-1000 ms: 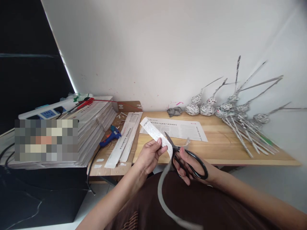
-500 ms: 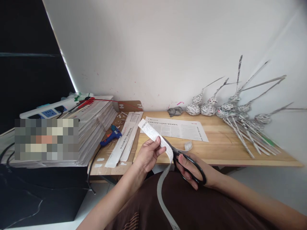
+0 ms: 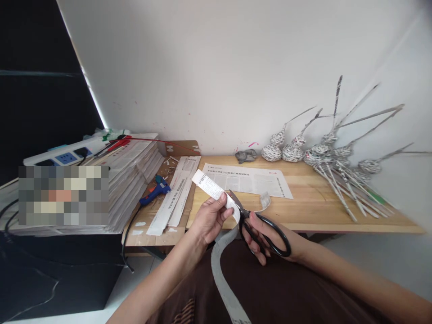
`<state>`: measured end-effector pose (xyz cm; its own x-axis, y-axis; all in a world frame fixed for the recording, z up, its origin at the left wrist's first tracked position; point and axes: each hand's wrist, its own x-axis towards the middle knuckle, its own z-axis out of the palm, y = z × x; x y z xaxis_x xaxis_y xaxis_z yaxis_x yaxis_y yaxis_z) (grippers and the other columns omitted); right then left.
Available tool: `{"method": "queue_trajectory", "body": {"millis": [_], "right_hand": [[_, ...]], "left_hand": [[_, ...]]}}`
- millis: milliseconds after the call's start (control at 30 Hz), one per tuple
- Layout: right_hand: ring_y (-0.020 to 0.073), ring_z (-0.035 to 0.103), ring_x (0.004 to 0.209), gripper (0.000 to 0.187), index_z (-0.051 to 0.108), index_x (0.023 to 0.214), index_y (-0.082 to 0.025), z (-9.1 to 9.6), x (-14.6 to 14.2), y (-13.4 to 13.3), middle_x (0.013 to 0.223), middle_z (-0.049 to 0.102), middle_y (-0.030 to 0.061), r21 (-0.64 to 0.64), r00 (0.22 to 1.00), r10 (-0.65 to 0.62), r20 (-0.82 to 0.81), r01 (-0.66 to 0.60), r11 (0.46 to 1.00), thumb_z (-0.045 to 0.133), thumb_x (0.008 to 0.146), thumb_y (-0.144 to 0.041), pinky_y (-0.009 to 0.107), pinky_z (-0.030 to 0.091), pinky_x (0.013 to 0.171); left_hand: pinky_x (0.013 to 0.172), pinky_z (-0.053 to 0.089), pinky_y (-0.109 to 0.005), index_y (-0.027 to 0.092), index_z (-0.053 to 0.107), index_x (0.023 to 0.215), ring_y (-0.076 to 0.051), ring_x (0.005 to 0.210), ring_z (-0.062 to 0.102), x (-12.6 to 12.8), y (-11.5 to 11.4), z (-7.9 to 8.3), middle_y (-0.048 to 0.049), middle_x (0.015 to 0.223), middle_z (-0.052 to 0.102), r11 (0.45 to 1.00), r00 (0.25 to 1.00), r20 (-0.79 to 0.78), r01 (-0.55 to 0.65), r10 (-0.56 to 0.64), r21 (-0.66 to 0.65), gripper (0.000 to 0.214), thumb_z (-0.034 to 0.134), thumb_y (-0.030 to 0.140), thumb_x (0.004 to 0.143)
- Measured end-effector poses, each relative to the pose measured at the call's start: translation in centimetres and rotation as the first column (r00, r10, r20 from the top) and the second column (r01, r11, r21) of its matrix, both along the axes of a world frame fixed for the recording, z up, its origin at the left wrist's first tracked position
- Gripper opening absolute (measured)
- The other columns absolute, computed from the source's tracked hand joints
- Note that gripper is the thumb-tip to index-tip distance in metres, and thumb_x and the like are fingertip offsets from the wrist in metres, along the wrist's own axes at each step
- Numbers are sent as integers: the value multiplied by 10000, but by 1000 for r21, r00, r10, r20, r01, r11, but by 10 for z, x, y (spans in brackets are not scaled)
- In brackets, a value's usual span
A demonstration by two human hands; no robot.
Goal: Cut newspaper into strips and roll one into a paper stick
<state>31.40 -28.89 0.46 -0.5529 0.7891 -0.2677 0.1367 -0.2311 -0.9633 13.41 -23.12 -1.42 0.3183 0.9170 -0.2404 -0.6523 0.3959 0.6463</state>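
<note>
My left hand [image 3: 213, 217] pinches a strip of newspaper [image 3: 206, 185] between thumb and fingers, its printed end pointing up and to the left. In my right hand [image 3: 261, 238] is a pair of black-handled scissors [image 3: 281, 237], fingers through the loops. The blades are parted around the strip, just right of my left fingertips. One long grey length [image 3: 220, 265] of paper hangs from the cut over my lap. A narrower curled piece [image 3: 265, 200] trails to the right of the blades, above the table.
On the wooden table [image 3: 313, 211] lies a printed newspaper sheet [image 3: 249, 180]. Woven paper gourd shapes [image 3: 293, 150] and rolled paper sticks [image 3: 340, 193] are at the right. Leftward are paper strips [image 3: 173, 198], a blue glue gun [image 3: 155, 192], stacked paper [image 3: 135, 180] and a power strip [image 3: 64, 155].
The scissors have opened and shifted slightly left along the strip. The hanging length has swung left and shows wider, and the curled piece on the right has lifted.
</note>
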Motion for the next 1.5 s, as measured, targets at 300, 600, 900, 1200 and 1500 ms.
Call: {"method": "queue_trajectory", "body": {"millis": [300, 600, 900, 1200, 1500], "right_hand": [[80, 528, 436, 670, 543, 797, -147, 4, 2, 0, 607, 523, -13, 21, 1000, 21, 14, -21, 1000, 256, 887, -746, 180, 297, 411], [73, 501, 432, 654, 508, 776, -157, 10, 2, -2, 600, 493, -26, 61, 999, 1, 54, -4, 998, 265, 879, -756, 193, 287, 429], [52, 401, 291, 638, 435, 677, -185, 9, 0, -6, 493, 448, -64, 38, 987, -87, 132, 83, 996, 371, 800, -808, 180, 301, 313], [62, 477, 378, 644, 508, 752, -158, 9, 5, -6, 550, 499, -38, 5, 997, -27, 77, 27, 1000, 310, 865, -760, 177, 309, 390], [73, 506, 402, 686, 522, 753, -157, 0, 0, 0, 564, 496, -31, 10, 1000, -24, 6, 24, 1000, 247, 866, -775, 177, 274, 379]], "left_hand": [[566, 591, -153, 97, 713, 915, -89, 651, 669, -3, 0, -1, -42, 798, 709, 999, 1000, -22, -6, 7, 35, 221, 753, 256, 767], [567, 564, -125, 102, 723, 810, -83, 656, 667, 0, -2, 3, -43, 804, 718, 999, 994, -105, -40, 41, 12, 153, 797, 189, 708], [599, 574, -132, 98, 717, 794, -81, 667, 659, -2, -1, 1, -32, 775, 702, 996, 995, -67, -66, 69, 54, 184, 821, 196, 677], [561, 592, -166, 96, 703, 876, -112, 672, 684, -4, 0, 0, -66, 835, 720, 999, 997, -73, 18, -14, 47, 198, 752, 255, 767], [589, 569, -115, 94, 713, 815, -78, 656, 676, 2, -2, 5, -48, 807, 724, 999, 997, -67, -35, 35, -5, 109, 767, 153, 740]]}}
